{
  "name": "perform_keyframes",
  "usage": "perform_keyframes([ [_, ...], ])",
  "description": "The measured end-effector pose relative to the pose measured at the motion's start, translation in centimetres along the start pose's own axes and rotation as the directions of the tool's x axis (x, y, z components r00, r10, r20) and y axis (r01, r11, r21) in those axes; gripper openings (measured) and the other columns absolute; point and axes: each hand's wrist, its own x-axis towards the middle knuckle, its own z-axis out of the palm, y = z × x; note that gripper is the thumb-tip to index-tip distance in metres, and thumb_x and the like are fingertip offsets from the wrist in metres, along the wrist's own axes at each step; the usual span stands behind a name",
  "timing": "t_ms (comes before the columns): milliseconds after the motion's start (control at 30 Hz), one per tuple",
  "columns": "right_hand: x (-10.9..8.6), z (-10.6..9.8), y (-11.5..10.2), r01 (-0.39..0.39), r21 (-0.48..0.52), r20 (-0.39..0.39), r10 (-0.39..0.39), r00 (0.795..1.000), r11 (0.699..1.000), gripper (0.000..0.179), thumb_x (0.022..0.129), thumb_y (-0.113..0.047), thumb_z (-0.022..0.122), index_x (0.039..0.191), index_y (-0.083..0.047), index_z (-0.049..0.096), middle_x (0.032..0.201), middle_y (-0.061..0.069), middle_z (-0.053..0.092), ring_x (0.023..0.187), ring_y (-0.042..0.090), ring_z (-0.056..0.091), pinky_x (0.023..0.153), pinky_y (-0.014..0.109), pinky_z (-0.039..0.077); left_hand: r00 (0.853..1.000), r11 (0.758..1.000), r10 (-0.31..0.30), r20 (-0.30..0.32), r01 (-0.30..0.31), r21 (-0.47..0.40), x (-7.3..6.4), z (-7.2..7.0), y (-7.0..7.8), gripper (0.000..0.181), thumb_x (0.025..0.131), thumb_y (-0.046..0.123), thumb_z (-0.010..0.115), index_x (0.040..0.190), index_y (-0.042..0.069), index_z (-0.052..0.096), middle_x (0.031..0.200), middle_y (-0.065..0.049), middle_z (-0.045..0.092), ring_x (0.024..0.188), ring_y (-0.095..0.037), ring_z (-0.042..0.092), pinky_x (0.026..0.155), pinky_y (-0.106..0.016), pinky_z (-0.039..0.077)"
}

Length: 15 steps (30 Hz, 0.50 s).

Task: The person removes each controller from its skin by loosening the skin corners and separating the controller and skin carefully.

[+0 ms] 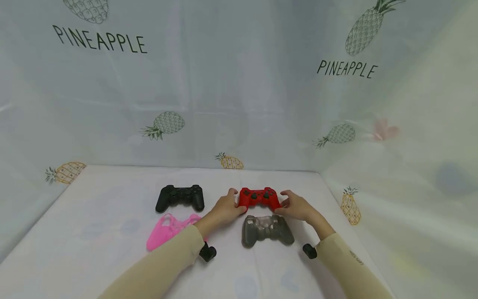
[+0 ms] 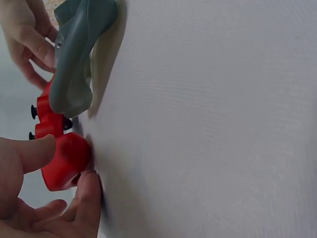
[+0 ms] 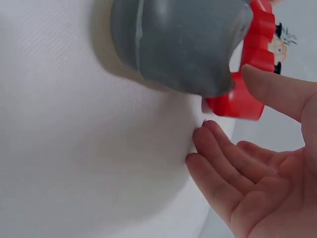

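A red game controller (image 1: 259, 197) lies near the back of the white table with a hand at each end. My left hand (image 1: 225, 208) holds its left handle, thumb on top and fingertips at the lower side by the tabletop, as the left wrist view shows. At the other handle is my right hand (image 1: 295, 206), its thumb (image 3: 272, 89) right at the red plastic. The other right fingers are spread beside the handle, apart from it. Closer to me lies a grey silicone controller cover (image 1: 266, 231), which hides part of the red controller in both wrist views.
A black game controller (image 1: 180, 198) sits at the back left. In front of it lies a pink silicone controller cover (image 1: 166, 232), partly hidden by my left forearm. Pineapple-print sheeting (image 1: 239, 83) hangs behind the white table (image 1: 112, 199) and along its sides.
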Motion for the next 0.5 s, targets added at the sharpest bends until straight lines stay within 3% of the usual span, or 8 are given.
perform_keyframes([
  [133,-0.7,0.0,0.4,-0.008,0.047,-0.003,0.008,1.0,0.999,0.075,0.094,-0.026,0.081,0.15,0.008,0.044,0.118,0.017,0.074,0.107,0.03,0.071,0.095,0.053,0.056,0.999,0.999,0.028,0.036,-0.029,0.022,-0.7,-1.0,-0.2,0.064,0.098,0.027,0.076,0.148,0.005,0.043,0.1,-0.006,0.072,0.093,-0.022,0.066,0.093,-0.048,0.055],
  [300,-1.7,0.6,1.0,-0.007,0.077,0.022,0.005,1.0,0.997,0.074,0.096,-0.027,0.08,0.151,0.006,0.043,0.122,0.014,0.072,0.111,0.029,0.07,0.099,0.053,0.055,0.991,0.991,0.066,0.119,-0.079,0.109,-2.3,-2.0,-0.5,0.063,0.097,0.03,0.077,0.147,0.008,0.045,0.106,-0.009,0.07,0.093,-0.022,0.064,0.09,-0.047,0.054],
  [400,-2.3,0.7,1.0,0.011,0.074,0.022,-0.013,1.0,0.997,0.073,0.096,-0.027,0.079,0.151,0.007,0.044,0.126,0.016,0.071,0.114,0.032,0.069,0.099,0.055,0.055,0.982,0.979,0.11,0.151,-0.133,0.152,-3.3,-2.7,-0.6,0.059,0.097,0.031,0.078,0.144,0.01,0.048,0.119,-0.013,0.07,0.106,-0.027,0.066,0.097,-0.051,0.054],
  [500,-2.8,0.7,0.9,0.027,0.062,0.012,-0.028,1.0,0.998,0.07,0.097,-0.027,0.078,0.149,0.008,0.046,0.127,0.018,0.071,0.116,0.035,0.069,0.099,0.056,0.055,0.974,0.965,0.174,0.143,-0.198,0.174,-4.3,-3.6,-0.8,0.055,0.098,0.029,0.077,0.143,0.009,0.052,0.131,-0.017,0.068,0.12,-0.033,0.065,0.104,-0.054,0.051],
])
